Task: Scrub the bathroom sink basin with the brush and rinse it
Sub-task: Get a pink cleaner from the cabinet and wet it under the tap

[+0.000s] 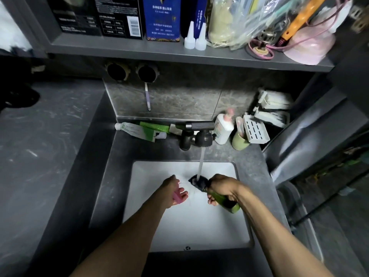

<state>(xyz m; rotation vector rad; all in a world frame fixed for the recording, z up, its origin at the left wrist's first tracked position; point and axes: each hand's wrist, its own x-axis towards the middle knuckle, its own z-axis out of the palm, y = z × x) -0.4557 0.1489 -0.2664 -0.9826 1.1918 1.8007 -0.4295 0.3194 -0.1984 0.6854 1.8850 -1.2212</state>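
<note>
Dark grey counter frames the white basin, and the head view shows the tap at the back running a steady stream into it. My right hand is wrapped firmly round the green handle of the brush, whose dark bristle head sits right under the water, over the far part of the basin. My left hand cups a small pink object, fingers loosely curled about it; what it is I cannot tell. I judge this is wetting the brush, so I should turn the bristles under the flow, keep the head low to limit splashing, then press them flat against the basin wall.
</note>
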